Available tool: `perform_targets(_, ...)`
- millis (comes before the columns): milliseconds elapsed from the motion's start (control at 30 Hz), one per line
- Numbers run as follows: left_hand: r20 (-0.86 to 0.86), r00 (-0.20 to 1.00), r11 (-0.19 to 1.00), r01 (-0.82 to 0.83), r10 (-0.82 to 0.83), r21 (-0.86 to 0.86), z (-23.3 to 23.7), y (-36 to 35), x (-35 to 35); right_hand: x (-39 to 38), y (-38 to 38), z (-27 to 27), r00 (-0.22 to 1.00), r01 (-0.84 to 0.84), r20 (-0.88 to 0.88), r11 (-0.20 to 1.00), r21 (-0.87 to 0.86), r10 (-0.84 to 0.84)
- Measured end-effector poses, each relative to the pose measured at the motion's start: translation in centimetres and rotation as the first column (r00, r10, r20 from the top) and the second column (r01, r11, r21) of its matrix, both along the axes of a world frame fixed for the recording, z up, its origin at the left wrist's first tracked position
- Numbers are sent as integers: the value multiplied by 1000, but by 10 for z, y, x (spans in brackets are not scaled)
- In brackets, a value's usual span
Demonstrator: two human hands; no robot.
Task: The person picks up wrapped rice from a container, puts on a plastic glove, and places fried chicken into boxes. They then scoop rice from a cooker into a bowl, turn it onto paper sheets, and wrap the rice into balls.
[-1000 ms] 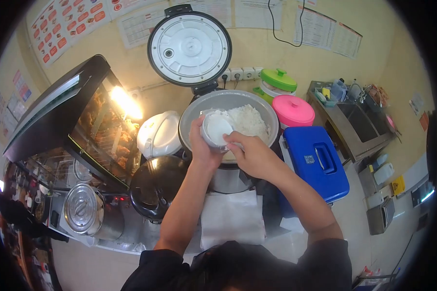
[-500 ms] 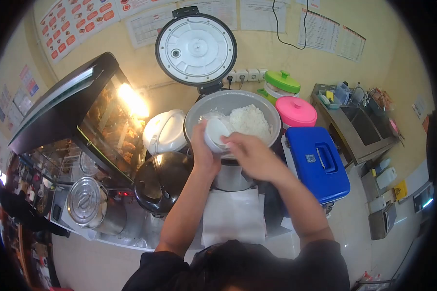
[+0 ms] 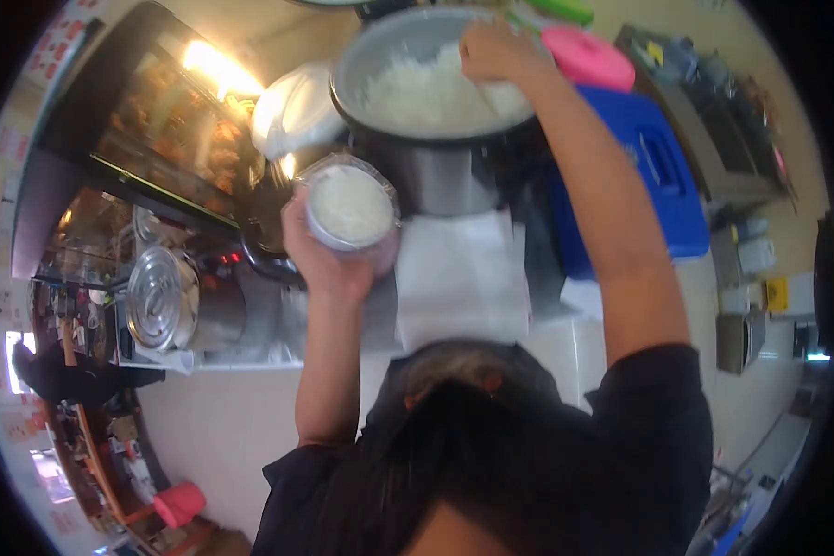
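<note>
At frame centre the left hand (image 3: 329, 264) cups a rice-filled bowl (image 3: 347, 206), while the right hand (image 3: 496, 51), grip unclear, reaches into the rice cooker (image 3: 435, 139) cropped at the top.

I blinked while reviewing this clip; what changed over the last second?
The left hand drew the small round clear plastic cup of white rice back from over the large grey metal cooker pot, toward the body. The right hand let go of it and reached into the pot's rice. The left hand's grip stayed.

Far rim of the grey metal rice pot (image 3: 435, 176) and round green lid (image 3: 562, 9) cut off by the top edge; right hand (image 3: 496, 51) blurred.
</note>
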State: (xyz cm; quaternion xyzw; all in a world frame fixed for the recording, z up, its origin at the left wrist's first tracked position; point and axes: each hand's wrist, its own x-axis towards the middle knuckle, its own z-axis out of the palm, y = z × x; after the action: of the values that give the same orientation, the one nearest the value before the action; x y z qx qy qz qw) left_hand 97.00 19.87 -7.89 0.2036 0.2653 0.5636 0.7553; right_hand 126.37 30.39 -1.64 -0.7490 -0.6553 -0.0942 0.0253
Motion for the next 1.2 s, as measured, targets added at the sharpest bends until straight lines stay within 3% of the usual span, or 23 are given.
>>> perform_targets(33, -76, 997, 999, 30, -28, 19, -2, -9, -10, 1, -2, -7, 999, 16, 43, 1000, 26, -17)
perform_targets(133, -142, 989, 997, -55, 48, -48, -11, -27, -22, -3, -11, 14, 997, 70, -14, 969, -236, -76)
perform_targets(167, -136, 991, 999, -11, 4, -50, -16, -33, -27, -4, -11, 14, 995, 82, -24, 948, -309, -94)
perform_targets(267, -109, 985, 991, 125, -130, -57, -42, -45, -37, 19, 7, -26, 986, -11, -167, 996, -92, -4)
perform_targets(333, -178, 971, 984, 145, -162, -103, -62, -50, -33, 15, -6, -25, 996, -74, -27, 983, 168, 79)
perform_targets(367, -209, 962, 980, 154, -177, -124, -74, -52, -29, 7, -21, -19, 993, -118, 54, 949, 291, 107)
perform_targets(467, -290, 887, 932, 326, -359, -159, -129, -53, -19, -18, -85, -8, 940, -160, -128, 741, 652, 316)
perform_targets(533, -738, 635, 893, 439, -229, 101, -124, -62, 17, -37, -134, -2, 862, -113, -184, 534, 838, 472)
perform_targets(567, -900, 433, 807, 550, -52, 218, -137, -63, 32, -44, -160, -9, 821, -57, -302, 596, 801, 485)
perform_targets(600, -959, 225, 684, 673, 175, 283, -162, -62, 44, -50, -185, -22, 768, -6, -416, 656, 755, 487)
perform_targets(633, -905, 40, 540, 791, 423, 288, -184, -62, 52, -58, -206, -33, 709, 19, -517, 719, 694, 480)
perform_targets(667, -892, 1, 511, 819, 451, 260, -202, -64, 57, -64, -223, -46, 643, 36, -611, 778, 627, 462)
perform_targets(733, -855, -68, 452, 869, 514, 202, -228, -66, 65, -70, -252, -87, 714, -47, -606, 887, 459, 351)
perform_targets(800, -874, -89, 452, 878, 478, 158, -230, -59, 68, -69, -281, -152, 775, -186, -575, 964, 191, 264)
perform_targets(867, -887, -92, 412, 904, 453, 116, -218, -53, 64, -64, -310, -218, 808, -330, -536, 942, -68, 244)
perform_targets(967, -887, -57, 393, 908, 458, 144, -208, -51, 62, -76, -319, -230, 908, -275, -402, 891, -361, 117)
perform_targets(1067, -886, -46, 379, 913, 462, 150, -192, -53, 60, -79, -323, -222, 873, -199, -485, 944, -263, 49)
perform_targets(1200, -875, 39, 389, 886, 483, 253, -161, -56, 53, -71, -332, -253, 808, -328, -560, 929, -169, 183)
